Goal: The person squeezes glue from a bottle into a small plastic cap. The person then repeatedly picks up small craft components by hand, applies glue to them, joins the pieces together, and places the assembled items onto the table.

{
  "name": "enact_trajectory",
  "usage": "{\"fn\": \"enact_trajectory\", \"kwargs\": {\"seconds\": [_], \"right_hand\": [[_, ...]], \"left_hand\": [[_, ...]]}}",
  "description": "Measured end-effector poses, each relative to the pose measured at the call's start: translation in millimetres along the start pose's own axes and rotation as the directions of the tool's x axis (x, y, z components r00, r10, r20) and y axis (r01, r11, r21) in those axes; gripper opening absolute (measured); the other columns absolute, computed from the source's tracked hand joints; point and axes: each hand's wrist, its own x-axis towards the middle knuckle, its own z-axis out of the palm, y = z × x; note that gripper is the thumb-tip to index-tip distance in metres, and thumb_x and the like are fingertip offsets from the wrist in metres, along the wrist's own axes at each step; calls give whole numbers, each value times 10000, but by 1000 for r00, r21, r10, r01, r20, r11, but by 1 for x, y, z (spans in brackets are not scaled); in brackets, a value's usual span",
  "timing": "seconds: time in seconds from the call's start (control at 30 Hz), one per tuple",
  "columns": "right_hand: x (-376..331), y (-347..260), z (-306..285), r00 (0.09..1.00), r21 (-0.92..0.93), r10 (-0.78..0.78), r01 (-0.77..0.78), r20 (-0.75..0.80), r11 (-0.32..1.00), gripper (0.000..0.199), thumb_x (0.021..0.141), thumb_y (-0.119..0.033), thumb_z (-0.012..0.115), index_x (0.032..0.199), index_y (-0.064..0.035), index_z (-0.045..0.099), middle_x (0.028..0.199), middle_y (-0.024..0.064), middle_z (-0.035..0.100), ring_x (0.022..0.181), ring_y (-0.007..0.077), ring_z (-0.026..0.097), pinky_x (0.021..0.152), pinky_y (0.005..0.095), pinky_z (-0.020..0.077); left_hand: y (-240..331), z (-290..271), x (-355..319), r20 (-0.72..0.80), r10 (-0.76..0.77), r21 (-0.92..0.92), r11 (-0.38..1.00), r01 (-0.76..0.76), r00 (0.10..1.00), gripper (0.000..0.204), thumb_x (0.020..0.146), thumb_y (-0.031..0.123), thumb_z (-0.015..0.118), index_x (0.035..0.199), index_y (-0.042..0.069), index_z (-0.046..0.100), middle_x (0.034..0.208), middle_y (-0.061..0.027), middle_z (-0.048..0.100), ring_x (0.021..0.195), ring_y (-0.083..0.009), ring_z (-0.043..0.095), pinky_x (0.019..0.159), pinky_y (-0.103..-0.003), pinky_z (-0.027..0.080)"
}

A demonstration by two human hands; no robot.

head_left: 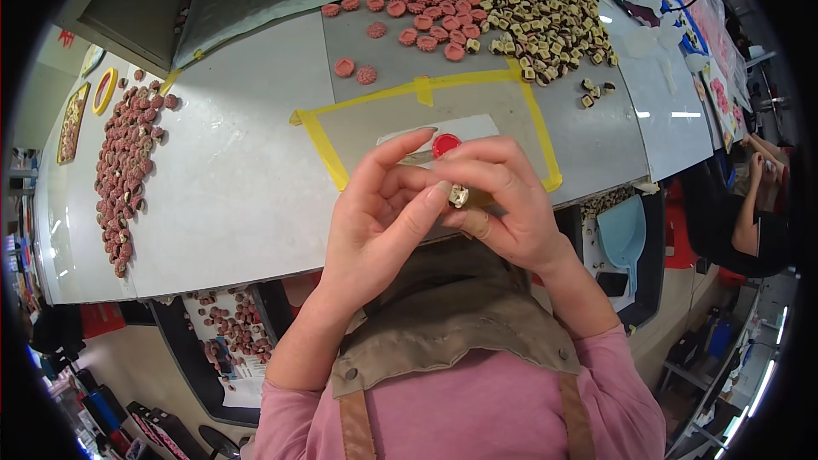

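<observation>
A small cream-and-dark block is pinched between my two hands, close to the table's front edge. My left hand presses its thumb tip against the block, its forefinger reaching up and away. On the other side, the fingertips and thumb of my right hand close around the same block; its far side is hidden. Just beyond my fingers lies a red round cap-like piece on a white sheet. A yellow tape outline surrounds this spot on the table.
Pink scalloped cup-shaped pieces are heaped at the back. A pile of cream-and-dark blocks lies to their right. Brownish-pink assembled pieces cover the left side. Under the table are an open drawer and a blue dustpan.
</observation>
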Motion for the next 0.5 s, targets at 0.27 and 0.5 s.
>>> {"fn": "enact_trajectory", "kwargs": {"seconds": [0.27, 0.5], "right_hand": [[-7, 15, 3, 998, -40, -64, 63, -12, 997, 353, 713, -39, 740, 1025, -61, 577, 1011, 84, 577, 930, 248, 560, 776, 334, 477], [-6, 0, -9, 1000, -96, -26, 24, -17, 995, 396, 662, 17, 740, 1020, -72, 597, 1006, 89, 587, 929, 281, 567, 783, 362, 478]], "left_hand": [[-27, 16, 6, -26, 322, 344, 892, -294, 946, 562, 800, 21, 706, 1295, 8, 440, 996, -102, 632, 891, -144, 633, 815, -282, 524], [-12, 22, 0, -66, 168, 369, 920, -132, 984, 534, 814, -48, 644, 1299, -2, 427, 994, -64, 594, 917, -113, 578, 827, -255, 487]]}}
